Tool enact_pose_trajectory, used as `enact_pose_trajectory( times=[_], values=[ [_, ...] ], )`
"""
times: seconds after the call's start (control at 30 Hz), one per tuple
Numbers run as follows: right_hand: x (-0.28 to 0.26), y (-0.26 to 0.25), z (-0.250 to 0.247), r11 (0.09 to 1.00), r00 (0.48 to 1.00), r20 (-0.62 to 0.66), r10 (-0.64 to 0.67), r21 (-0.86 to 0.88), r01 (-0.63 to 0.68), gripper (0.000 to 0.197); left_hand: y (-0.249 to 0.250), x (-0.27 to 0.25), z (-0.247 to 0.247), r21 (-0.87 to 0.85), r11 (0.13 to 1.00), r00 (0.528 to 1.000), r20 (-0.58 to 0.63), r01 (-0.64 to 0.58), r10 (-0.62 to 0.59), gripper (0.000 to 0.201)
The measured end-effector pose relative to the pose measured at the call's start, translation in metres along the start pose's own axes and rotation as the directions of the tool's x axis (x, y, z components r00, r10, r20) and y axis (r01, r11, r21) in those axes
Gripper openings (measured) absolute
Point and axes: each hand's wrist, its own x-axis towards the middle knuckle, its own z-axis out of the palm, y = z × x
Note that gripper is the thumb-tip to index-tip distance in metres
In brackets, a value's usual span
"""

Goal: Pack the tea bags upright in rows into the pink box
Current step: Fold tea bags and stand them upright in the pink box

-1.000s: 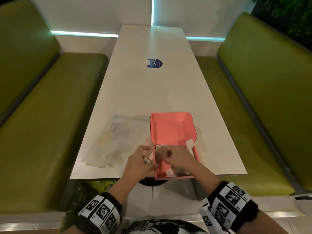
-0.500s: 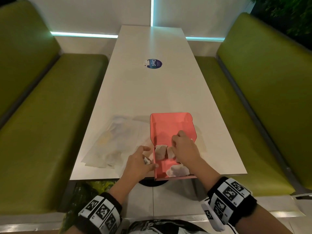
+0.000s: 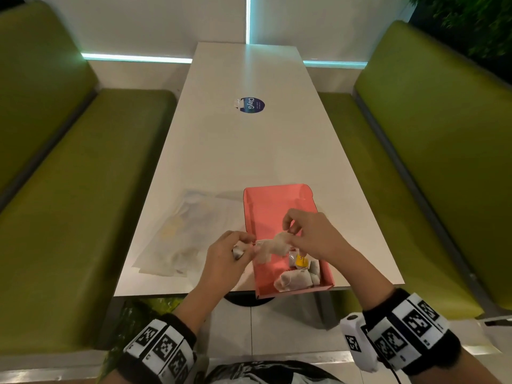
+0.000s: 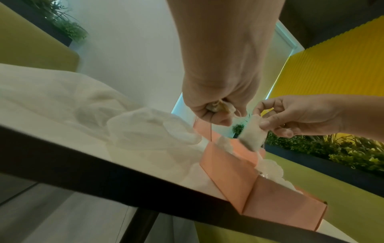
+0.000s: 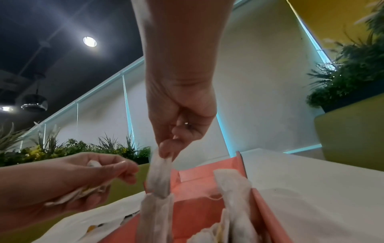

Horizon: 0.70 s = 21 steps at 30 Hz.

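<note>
Above the pink box (image 3: pixel 277 212), right hand (image 3: pixel 313 236) pinches a tea bag (image 3: pixel 273 246); left hand (image 3: pixel 224 259) seemingly clutches tea bags (image 4: pixel 218 106); worktop (image 3: pixel 249 139) sticker (image 3: pixel 252 105) reads "ClayG".

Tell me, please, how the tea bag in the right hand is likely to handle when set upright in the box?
Probably floppy: the tea bag hangs limp from the right hand, which pinches only its top. Likely very light, since two fingertips carry it. It may slump rather than stand, as the bags in the box lie flat.
</note>
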Motion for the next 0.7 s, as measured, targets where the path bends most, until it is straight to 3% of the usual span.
enact_pose_trajectory(
  times=[0.1,0.2,0.33,0.43,0.57,0.67,0.7],
  values=[
    [-0.002,-0.004,0.003,0.995,0.993,0.107,-0.043,0.095,0.033,0.017,0.007,0.003,-0.001,-0.023,0.994,0.993,0.06,-0.105,0.106,0.031],
    [-0.002,-0.008,0.003,0.992,0.989,0.135,-0.055,0.121,0.039,0.022,0.015,0.004,0.001,-0.1,0.993,0.986,0.145,-0.069,0.083,0.042],
    [-0.002,-0.01,0.004,0.985,0.992,0.113,-0.057,0.167,0.037,0.022,0.017,0.003,0.005,-0.122,0.991,0.986,0.15,-0.05,0.068,0.005],
    [-0.004,-0.008,0.004,0.971,0.995,0.083,-0.047,0.24,0.026,0.023,0.015,0.003,0.006,-0.181,0.983,0.992,0.117,-0.02,0.041,0.015],
    [-0.01,-0.007,0.005,0.963,0.947,0.321,-0.029,0.263,-0.06,0.023,0.016,0.003,0.006,-0.202,0.979,0.993,0.114,0.011,0.012,0.013],
    [-0.009,-0.004,0.005,0.963,0.948,0.319,-0.015,0.259,-0.072,0.003,0.015,0.003,0.005,-0.233,0.972,0.994,0.109,0.006,0.02,0.01],
    [-0.009,-0.004,0.005,0.962,0.954,0.299,-0.008,0.263,-0.074,0.008,0.015,0.002,0.004,-0.232,0.973,0.994,0.107,0.012,0.013,0.011]
  ],
)
